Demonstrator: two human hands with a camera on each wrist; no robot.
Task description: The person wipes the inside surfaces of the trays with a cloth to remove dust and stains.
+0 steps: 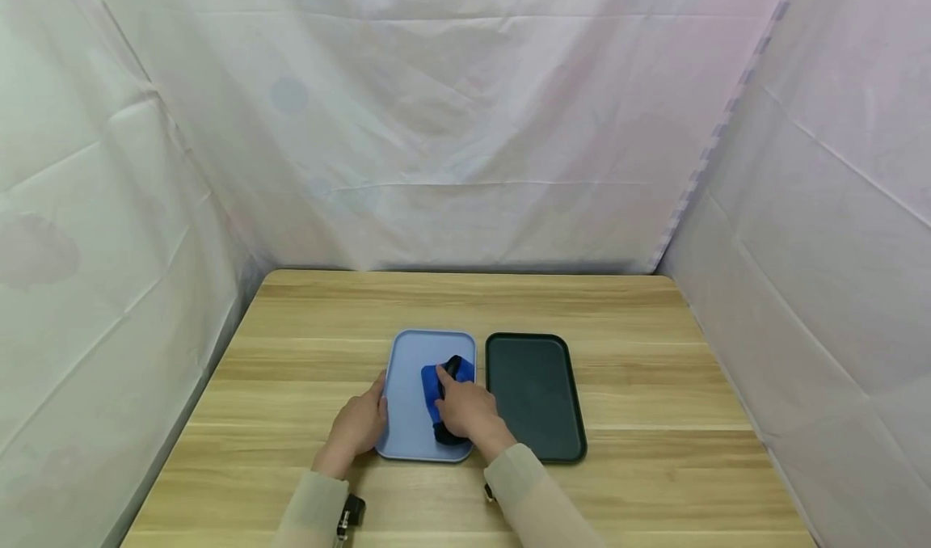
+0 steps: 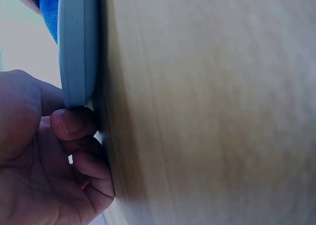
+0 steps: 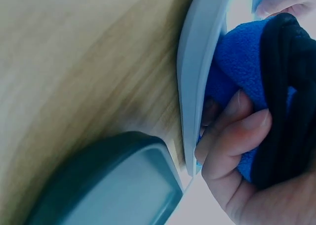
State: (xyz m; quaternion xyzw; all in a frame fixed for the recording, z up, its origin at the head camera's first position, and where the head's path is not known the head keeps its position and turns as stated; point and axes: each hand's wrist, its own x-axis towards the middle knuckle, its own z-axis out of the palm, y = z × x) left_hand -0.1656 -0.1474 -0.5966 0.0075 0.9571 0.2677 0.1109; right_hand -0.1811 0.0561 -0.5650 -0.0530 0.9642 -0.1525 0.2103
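A light blue tray (image 1: 402,406) lies on the wooden table, its rim (image 2: 78,52) seen side-on in the left wrist view. My left hand (image 1: 360,423) holds its left edge; in the left wrist view the thumb lies over the rim and the fingers (image 2: 71,124) curl at its underside. Over the tray's right part, my right hand (image 1: 469,409) grips a bunched blue cloth (image 1: 429,382) with black edging. Close up in the right wrist view, the fingers (image 3: 229,143) curl into the fuzzy cloth (image 3: 242,47), right by the tray's rim.
A dark green tray (image 1: 534,398) lies just right of the light blue one, with a narrow gap between them. The wood-grain table (image 1: 640,354) extends around both. White fabric sheets (image 1: 465,128) hang at the back and both sides.
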